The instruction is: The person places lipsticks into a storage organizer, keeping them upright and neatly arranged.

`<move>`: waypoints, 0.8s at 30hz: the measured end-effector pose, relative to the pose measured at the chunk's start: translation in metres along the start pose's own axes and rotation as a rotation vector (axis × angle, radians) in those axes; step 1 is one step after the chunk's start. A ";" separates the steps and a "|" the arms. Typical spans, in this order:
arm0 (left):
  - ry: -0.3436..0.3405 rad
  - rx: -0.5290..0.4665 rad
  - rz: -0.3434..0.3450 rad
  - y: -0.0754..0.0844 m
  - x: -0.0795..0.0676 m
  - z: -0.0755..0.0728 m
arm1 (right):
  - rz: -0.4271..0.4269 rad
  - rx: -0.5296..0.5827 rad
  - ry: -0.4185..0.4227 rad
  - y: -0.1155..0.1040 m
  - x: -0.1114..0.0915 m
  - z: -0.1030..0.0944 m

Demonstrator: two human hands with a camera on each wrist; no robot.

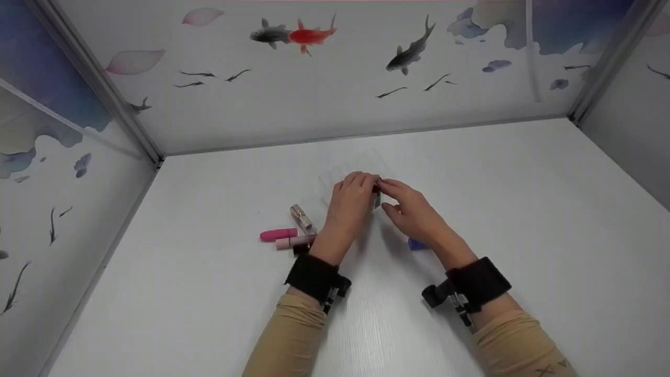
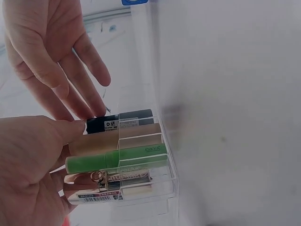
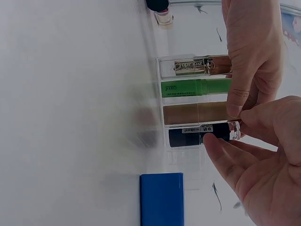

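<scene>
A clear divided organizer (image 3: 161, 103) holds several upright cosmetic tubes: a black lipstick tube (image 3: 186, 136), a brown tube (image 3: 181, 114), a bright green tube (image 3: 181, 88) and a gold-and-pink one (image 3: 193, 66). My left hand (image 1: 350, 201) reaches over their tops and grips the brown tube, its thumb in front and its other fingers behind. From the right, my right hand (image 1: 413, 209) has its index fingertip at the top of the black tube. Its thumb stands in front, overlapping the tube in the right wrist view, and the fingers are fairly straight.
Left of the organizer lie a bright pink tube (image 1: 278, 234), a pale pink tube (image 1: 293, 242), a gold-and-clear tube (image 1: 301, 217) and a black-ended item (image 1: 301, 248). Under my right forearm is a blue block (image 3: 162, 200). Printed panels (image 1: 345, 104) border the white table (image 1: 183, 288).
</scene>
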State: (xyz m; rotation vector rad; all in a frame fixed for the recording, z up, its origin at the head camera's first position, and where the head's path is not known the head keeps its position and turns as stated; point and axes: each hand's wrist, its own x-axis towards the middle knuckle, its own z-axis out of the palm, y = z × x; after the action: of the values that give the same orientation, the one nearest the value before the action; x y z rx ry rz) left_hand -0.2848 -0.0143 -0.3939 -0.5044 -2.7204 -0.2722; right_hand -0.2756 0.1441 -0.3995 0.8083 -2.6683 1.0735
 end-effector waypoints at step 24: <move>-0.036 0.053 0.014 0.001 -0.002 0.000 | 0.041 -0.002 -0.028 0.001 0.000 0.000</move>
State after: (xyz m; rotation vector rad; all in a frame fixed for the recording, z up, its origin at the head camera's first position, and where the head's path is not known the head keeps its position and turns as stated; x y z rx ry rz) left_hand -0.2827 -0.0137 -0.3949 -0.5186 -2.7501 -0.1891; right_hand -0.2761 0.1444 -0.4004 0.7779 -2.7199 1.0764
